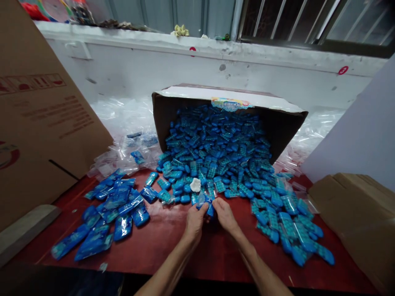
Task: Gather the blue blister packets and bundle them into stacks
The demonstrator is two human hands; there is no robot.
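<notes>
Both hands meet at the middle of the red table (185,250), in front of a heap of small blue packs (212,144). A crumpled blue plastic packet (203,199) is pinched between them. My left hand (196,218) has its thumb and fingers closed on the packet's left side. On the other side, my right hand (224,211) grips its right edge with bent fingers. What lies inside the packet cannot be made out. Just beyond the hands sits a white flower-shaped piece (195,185).
A tipped open box (290,125) spills the blue packs forward. Wrapped blue packets (123,227) lie at left, loose packs (286,222) at right. Clear plastic (123,119) piles up behind. Cardboard boxes stand at left (46,107) and right (354,213).
</notes>
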